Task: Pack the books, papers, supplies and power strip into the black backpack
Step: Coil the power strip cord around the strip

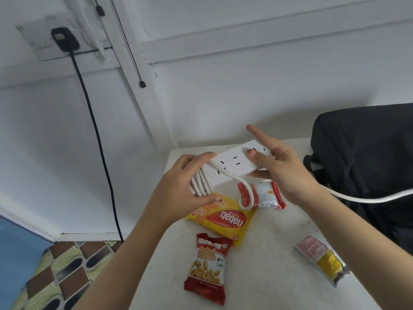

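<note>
Two hands: both are on the white power strip (pixel 237 163), which is held just above the bench (pixel 268 253).
Left hand (pixel 190 182): fingers curl over the strip's left end and clamp several turns of white cord (pixel 368 199) against it, thumb underneath.
Right hand (pixel 283 168): thumb presses on the socket face at the right end, other fingers support it from below, and the index finger sticks out straight.
Cord: one slack loop droops from the strip onto a red-and-white packet (pixel 263 195). The free length runs under the right wrist and off to the right across the black backpack (pixel 362 153).
Backpack: it stands at the bench's right edge, near the right hand. I cannot tell whether it is unzipped.
Step in hand: judging by the turns already round the strip, the cord is being wound before packing. The strip is not yet in the bag.
Risk, loop: the hanging loop rests on the packet, so pulling it tight could drag that packet or nudge the yellow wafer packet (pixel 223 218) beneath.
Risk, turns: if the left grip eases while the next turn is laid, the wound turns could spring loose.
Risk, tail: the far end of the cord is out of view. A snag on the backpack could jerk the strip from the lighter right-hand hold.
Other items: a peanut packet (pixel 207 267) and a clear packet (pixel 321 258) also lie on the bench. No books or papers show.
</note>
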